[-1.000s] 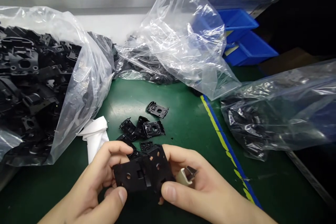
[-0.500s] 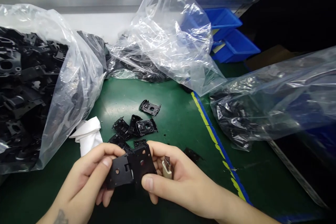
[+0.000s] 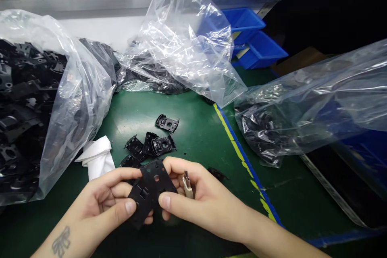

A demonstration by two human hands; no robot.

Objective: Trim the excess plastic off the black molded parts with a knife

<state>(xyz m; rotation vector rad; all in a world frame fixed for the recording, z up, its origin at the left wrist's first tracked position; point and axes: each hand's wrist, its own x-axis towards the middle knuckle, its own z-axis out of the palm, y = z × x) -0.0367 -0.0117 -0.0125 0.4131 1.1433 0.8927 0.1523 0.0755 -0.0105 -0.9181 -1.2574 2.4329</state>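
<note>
Two flat black plastic plates with small holes meet between my hands, one overlapping the other; whether they are joined I cannot tell. My left hand (image 3: 113, 201) is closed on the lower-left black plastic plate (image 3: 140, 207), thumb on its face. In my right hand (image 3: 193, 197) the upper-right black plastic plate (image 3: 157, 175) is pinched between thumb and fingers. A small tool with a beige handle and metal tip (image 3: 187, 185) is also tucked in the right fingers. Just beyond lie several similar black plastic parts (image 3: 163, 145) in a loose pile, partly hidden by the hands.
A clear bag of black parts (image 3: 81, 88) stands at left, beside a white cloth (image 3: 98, 155). Another clear bag (image 3: 181, 48) lies at the back before blue bins (image 3: 263, 50). A third bag (image 3: 272, 129) sits right of the blue-and-yellow tape line (image 3: 238, 149) on the green table (image 3: 193, 125).
Both plates have turned in my hands, the left one dropping lower and tilting more steeply. The view has shifted, so the surroundings sit slightly further left. Both hands keep their hold.
</note>
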